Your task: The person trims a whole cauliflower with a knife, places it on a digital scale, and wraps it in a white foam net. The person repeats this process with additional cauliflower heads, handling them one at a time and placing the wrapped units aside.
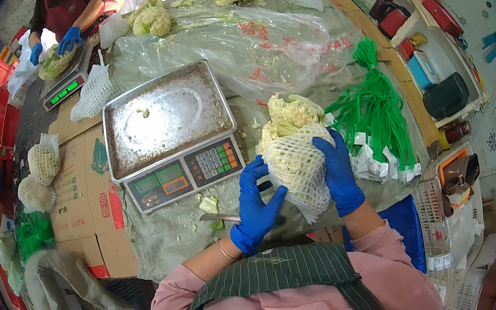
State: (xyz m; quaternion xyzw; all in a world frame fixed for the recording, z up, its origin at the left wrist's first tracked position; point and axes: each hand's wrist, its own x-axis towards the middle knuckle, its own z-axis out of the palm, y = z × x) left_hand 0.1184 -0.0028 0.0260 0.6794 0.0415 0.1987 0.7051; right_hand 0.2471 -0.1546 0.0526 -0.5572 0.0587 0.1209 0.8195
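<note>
A cauliflower point(292, 114) lies before me on the cloth-covered table, its lower part inside a white foam net sleeve point(298, 171). Both my hands wear blue gloves. My left hand point(255, 202) rests against the left side of the sleeve, thumb and fingers spread. My right hand point(339, 170) holds the sleeve's right side, fingers near its upper edge. Close to my left hand lie a knife point(219, 217), partly hidden, and a cut piece of leaf point(209, 205). A digital scale point(168, 119) stands to the left, with a small scrap on its metal pan.
Green net bags with tags point(375, 107) lie at the right. Clear plastic film point(232, 46) and more cauliflowers point(152, 21) are at the back. Netted produce point(44, 161) sits on cardboard at the left. A co-worker's gloved hands handle a vegetable on another scale point(66, 81).
</note>
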